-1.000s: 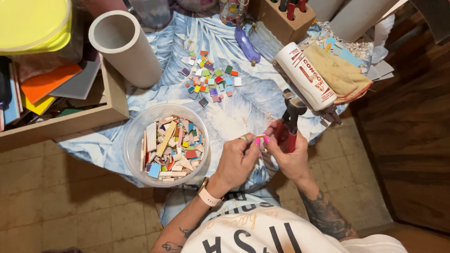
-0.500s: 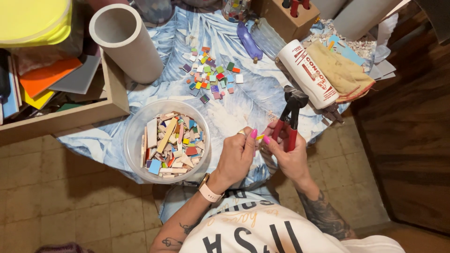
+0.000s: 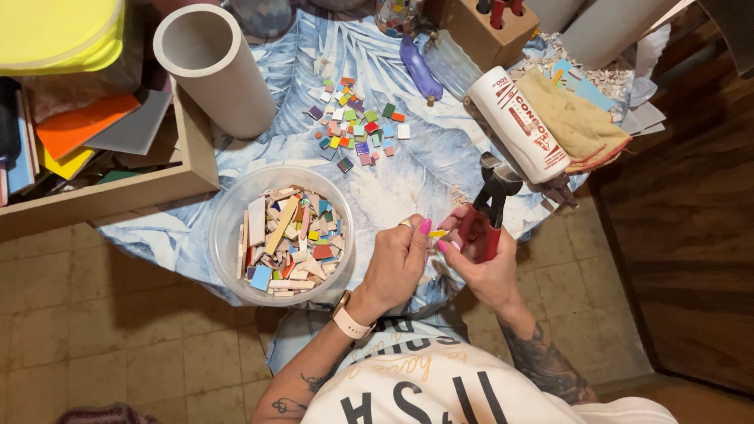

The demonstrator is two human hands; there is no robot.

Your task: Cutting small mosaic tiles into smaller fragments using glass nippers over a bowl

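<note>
Above the table [image 3: 236, 235] edge, the left hand [image 3: 397, 263] pinches a yellow chip [image 3: 437, 233] in its fingers; the right hand [image 3: 483, 263] grips red nippers [image 3: 488, 212]. Likely hazard: the chip drops if the pinch slackens.

You're looking straight down at a small table [image 3: 236, 228] draped in a pale blue leaf-print cloth [image 3: 440, 157], sitting on a worn beige tiled floor [image 3: 102, 330] with darker grout lines. Off to your right there's a dark wooden door or panel [image 3: 683, 235] with a reddish-brown grain, and on the left a plain wooden crate [image 3: 141, 192] butts up against the table edge. Light is soft and even, kinda warm indoor stuff with no harsh shadows; you can't see any walls or windows from up here.
</note>
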